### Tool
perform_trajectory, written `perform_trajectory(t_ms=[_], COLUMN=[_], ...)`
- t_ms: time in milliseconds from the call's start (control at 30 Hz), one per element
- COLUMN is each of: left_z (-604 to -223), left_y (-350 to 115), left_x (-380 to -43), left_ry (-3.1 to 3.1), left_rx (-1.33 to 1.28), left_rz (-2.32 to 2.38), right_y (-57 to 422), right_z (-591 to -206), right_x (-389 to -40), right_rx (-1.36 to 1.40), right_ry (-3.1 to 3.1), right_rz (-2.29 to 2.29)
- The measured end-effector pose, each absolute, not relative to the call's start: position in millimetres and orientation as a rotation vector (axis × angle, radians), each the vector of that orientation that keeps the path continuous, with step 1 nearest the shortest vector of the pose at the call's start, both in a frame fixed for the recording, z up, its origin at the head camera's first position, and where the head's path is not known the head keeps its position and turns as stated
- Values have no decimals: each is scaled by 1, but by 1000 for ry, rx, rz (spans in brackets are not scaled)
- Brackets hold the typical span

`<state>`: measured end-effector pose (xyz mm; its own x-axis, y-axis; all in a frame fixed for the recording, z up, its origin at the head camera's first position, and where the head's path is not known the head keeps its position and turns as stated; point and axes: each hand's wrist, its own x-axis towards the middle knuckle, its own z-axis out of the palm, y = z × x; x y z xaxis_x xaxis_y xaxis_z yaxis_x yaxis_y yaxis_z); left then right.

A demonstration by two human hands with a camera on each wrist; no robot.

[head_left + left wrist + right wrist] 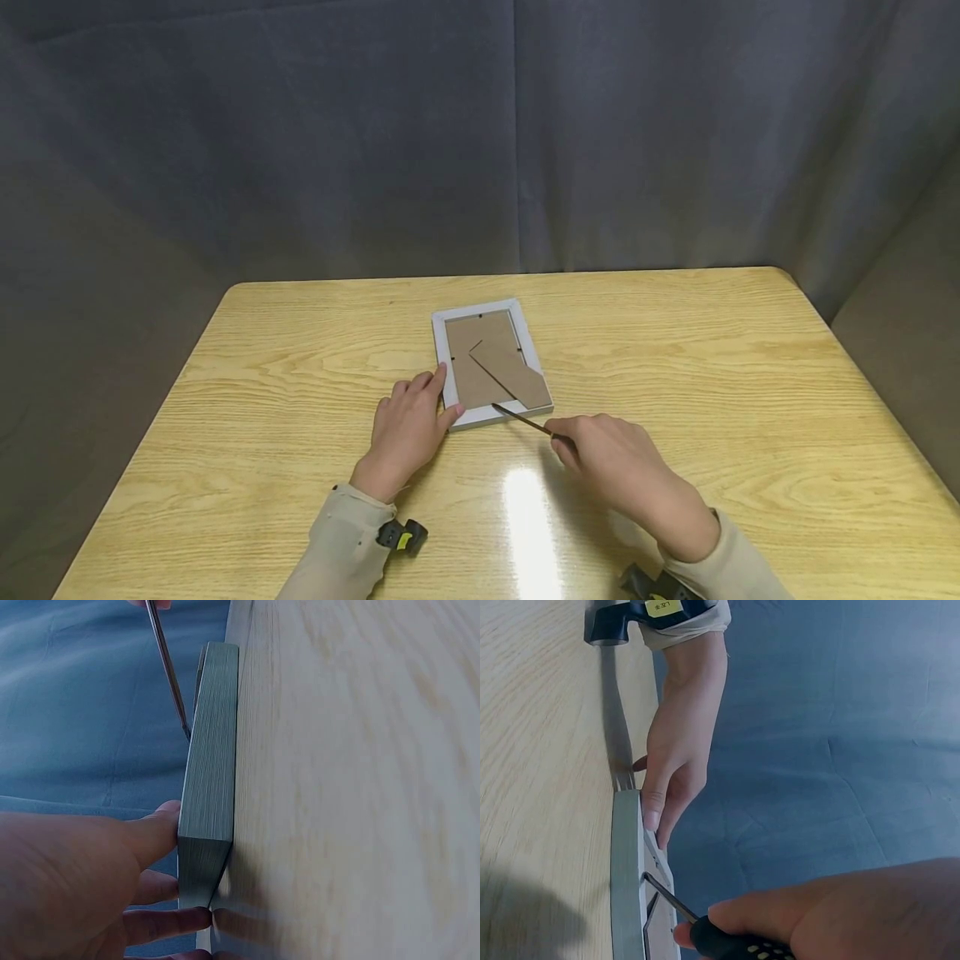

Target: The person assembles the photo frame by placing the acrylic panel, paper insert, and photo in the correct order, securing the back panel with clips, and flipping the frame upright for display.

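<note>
A picture frame (476, 417) with a pale grey rim lies back side up on the table. Brown backing board (468, 379) fills it, with a flap-like stand (534, 389) at its right. Small black tabs show along the inner rim. My left hand (408, 425) rests at the near left corner, thumb on the rim and straight fingers along the left side. In my right hand (611, 458) is a screwdriver, its dark handle (739, 946) gripped from above. The slim metal shaft (669, 896) slants down, its tip at the near rim beside the backing board's edge.
The wood-grain table (712, 375) extends around the frame on all sides. Dark grey curtains (375, 150) hang behind it and at both sides. A bright light reflection lies on the tabletop between the forearms. Each wrist carries a black camera mount (402, 536).
</note>
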<state>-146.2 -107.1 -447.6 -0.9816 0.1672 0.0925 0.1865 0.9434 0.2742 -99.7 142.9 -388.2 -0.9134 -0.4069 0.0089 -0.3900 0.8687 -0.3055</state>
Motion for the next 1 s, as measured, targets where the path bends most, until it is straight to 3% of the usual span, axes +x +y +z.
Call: perform_trajectory(t_ms=[1000], left_z=[-450], left_y=[-107], left_x=[-148], left_ry=[-3038], left_rx=[-269], left_rz=[-438], right_y=[142], right_z=[-388], right_x=[-98], right_rx=[-676], right_ry=[3033], right_rz=[-442])
